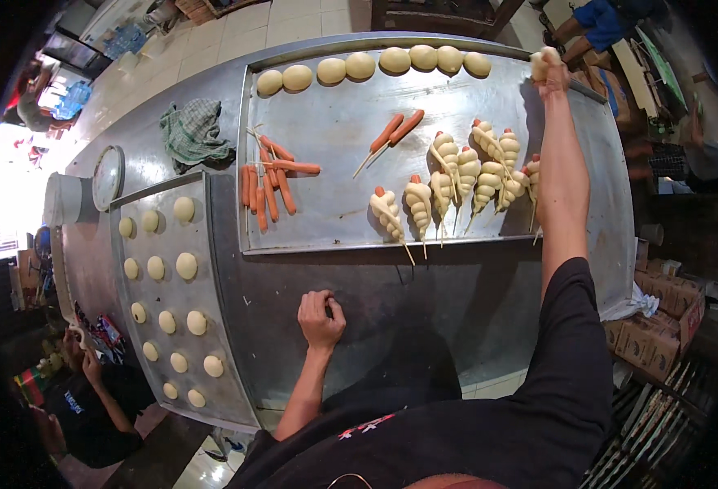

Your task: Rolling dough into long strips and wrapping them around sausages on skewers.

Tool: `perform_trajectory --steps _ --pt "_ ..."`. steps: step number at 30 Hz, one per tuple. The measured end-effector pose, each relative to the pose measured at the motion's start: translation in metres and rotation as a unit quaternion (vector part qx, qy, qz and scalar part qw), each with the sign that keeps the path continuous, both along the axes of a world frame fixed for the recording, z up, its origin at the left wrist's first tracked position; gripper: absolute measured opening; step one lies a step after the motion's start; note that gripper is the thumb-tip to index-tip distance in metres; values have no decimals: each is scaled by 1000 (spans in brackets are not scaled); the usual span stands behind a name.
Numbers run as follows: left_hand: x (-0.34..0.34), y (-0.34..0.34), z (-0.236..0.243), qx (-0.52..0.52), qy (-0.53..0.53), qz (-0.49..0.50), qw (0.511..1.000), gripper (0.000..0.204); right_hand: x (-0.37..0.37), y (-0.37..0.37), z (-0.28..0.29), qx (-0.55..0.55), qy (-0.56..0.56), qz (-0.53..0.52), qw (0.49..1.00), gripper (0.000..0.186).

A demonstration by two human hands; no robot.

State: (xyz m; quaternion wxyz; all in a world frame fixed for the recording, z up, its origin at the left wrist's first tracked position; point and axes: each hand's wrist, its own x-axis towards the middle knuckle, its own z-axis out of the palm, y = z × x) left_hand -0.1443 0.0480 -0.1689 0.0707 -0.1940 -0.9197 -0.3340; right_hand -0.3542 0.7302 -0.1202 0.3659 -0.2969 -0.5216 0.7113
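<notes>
My right hand (pixel 548 72) is stretched to the far right corner of the big metal tray (pixel 334 187) and grips a pale dough ball (pixel 541 62). A row of several dough balls (pixel 359 65) runs along the tray's far edge. Several dough-wrapped sausages on skewers (pixel 456 183) lie at the tray's right, beside my forearm. Bare sausages on sticks (pixel 269 183) lie at the left, and two more (pixel 393 132) in the middle. My left hand (pixel 320 316) rests curled on the steel table (pixel 375 310) below the tray, holding nothing.
A second tray (pixel 143 236) with several small dough balls lies at the left. A green checked cloth (pixel 194 130) and a round scale (pixel 108 175) sit at the far left. Cardboard boxes (pixel 656 334) stand at the right. A person in black (pixel 90 407) crouches lower left.
</notes>
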Motion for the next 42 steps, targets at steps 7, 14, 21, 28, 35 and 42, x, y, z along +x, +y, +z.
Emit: perform_trajectory --steps 7,14,21,28,35,42 --pt "1 -3 5 28 -47 -33 998 13 120 -234 80 310 1 52 949 55" --pt "31 14 63 610 -439 -77 655 48 275 -503 72 465 -126 170 860 51" --pt "29 -84 5 388 -280 77 875 37 441 -554 15 326 -258 205 886 37" --pt "82 -5 31 40 -80 -435 896 59 462 -565 -7 469 -357 88 803 42" --pt "30 -84 33 -40 -24 -241 969 22 503 -519 2 466 -327 157 807 38" --pt "40 -118 38 -198 66 -57 976 66 506 -543 -34 581 -305 321 683 74"
